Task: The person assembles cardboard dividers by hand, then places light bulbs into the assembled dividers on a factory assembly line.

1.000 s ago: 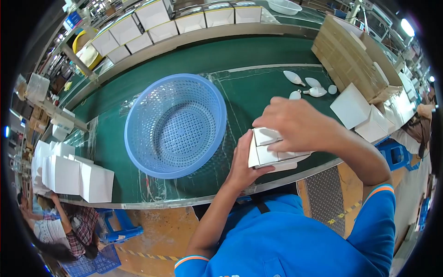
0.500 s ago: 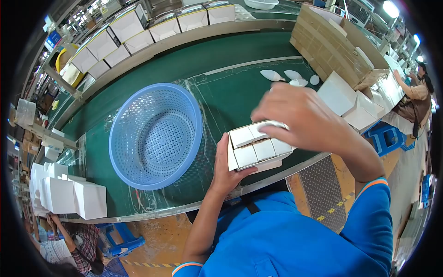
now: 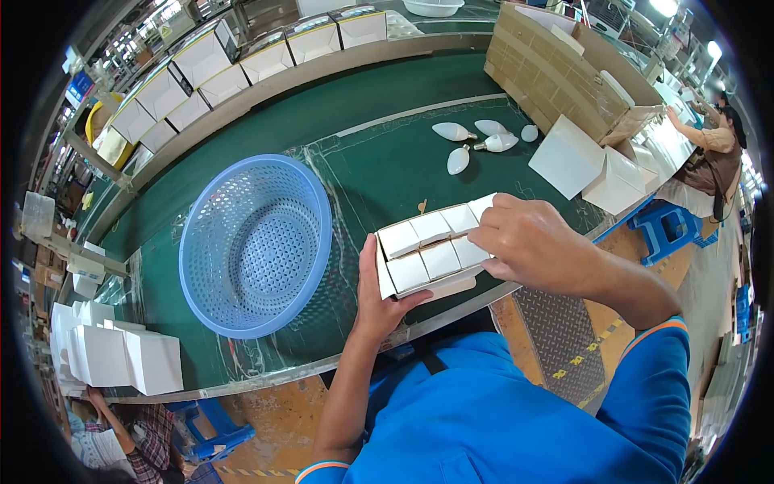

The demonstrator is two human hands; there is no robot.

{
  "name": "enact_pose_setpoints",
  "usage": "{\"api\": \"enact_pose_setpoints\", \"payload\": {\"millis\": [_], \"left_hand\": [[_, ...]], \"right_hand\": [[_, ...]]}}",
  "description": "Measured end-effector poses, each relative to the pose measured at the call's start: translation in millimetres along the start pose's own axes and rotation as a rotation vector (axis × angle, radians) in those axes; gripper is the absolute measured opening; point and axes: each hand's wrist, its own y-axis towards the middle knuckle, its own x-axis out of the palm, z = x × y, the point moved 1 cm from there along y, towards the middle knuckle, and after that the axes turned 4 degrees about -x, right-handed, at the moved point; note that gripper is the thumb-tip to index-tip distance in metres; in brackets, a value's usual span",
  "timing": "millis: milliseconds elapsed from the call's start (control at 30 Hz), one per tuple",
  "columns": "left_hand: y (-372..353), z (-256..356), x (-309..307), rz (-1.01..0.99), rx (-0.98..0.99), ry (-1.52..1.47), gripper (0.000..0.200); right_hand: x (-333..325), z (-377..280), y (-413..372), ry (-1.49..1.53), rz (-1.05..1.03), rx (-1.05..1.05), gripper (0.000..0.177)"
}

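My left hand (image 3: 377,300) grips the left end of a pack of small white boxes (image 3: 426,252) held above the near edge of the green conveyor belt (image 3: 379,153). My right hand (image 3: 528,244) closes on the pack's right end, fingers over the top boxes. The pack shows two rows of closed box ends. An empty blue plastic basket (image 3: 254,242) sits on the belt just left of the pack.
Several white candle-shaped bulbs (image 3: 476,139) lie on the belt beyond the pack. White cartons (image 3: 584,165) and flat brown cardboard (image 3: 564,68) stand at right. White boxes (image 3: 121,355) are stacked at lower left. Open cartons (image 3: 242,56) line the far side. Another person (image 3: 713,145) sits at far right.
My right hand came down from above the pack onto its right end. The view shifted, so the basket and pack sit further left and the bulbs are uncovered.
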Motion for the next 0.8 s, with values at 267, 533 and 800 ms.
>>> {"api": "enact_pose_setpoints", "payload": {"millis": [267,533,800], "left_hand": [[0,2,0,-0.005,0.007,-0.018,0.117],[-1,3,1,-0.013,-0.011,-0.1,0.117],[-1,3,-1,-0.063,-0.029,-0.052,0.127]], "right_hand": [[3,4,3,0.011,-0.003,0.003,0.02],[6,8,13,0.05,0.114,0.094,0.026],[6,38,36,0.072,-0.088,0.001,0.029]]}}
